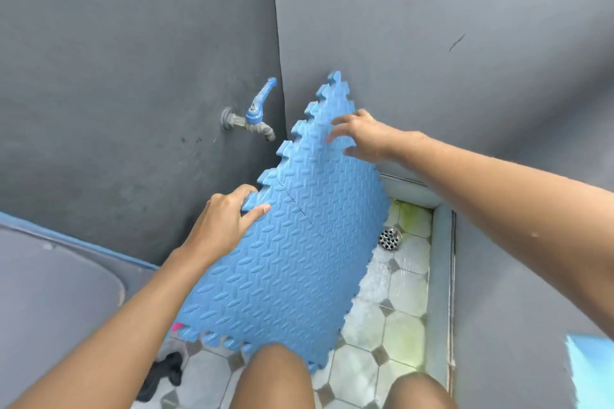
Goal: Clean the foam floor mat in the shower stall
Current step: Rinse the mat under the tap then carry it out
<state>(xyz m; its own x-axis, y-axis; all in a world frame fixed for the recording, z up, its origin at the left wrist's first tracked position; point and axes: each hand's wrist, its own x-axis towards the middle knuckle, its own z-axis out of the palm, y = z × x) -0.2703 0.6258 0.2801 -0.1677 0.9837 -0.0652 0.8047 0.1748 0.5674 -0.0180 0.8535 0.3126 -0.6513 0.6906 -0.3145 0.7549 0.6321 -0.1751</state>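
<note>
A blue foam floor mat [292, 256] with a diamond-plate pattern and jigsaw edges stands tilted in the stall corner, its top edge leaning against the grey wall. My left hand [229, 219] grips its left toothed edge, thumb on the front face and fingers curled behind. My right hand [362, 136] rests with spread fingers on the upper part of the mat near the wall. The mat's lower edge sits just above my knees.
A blue-handled tap [255, 116] sticks out of the left wall close to the mat. A round metal drain [389, 238] lies in the wet tiled floor [398, 309] at right. A low kerb [442, 276] bounds the stall. Dark cloth [166, 372] lies at bottom left.
</note>
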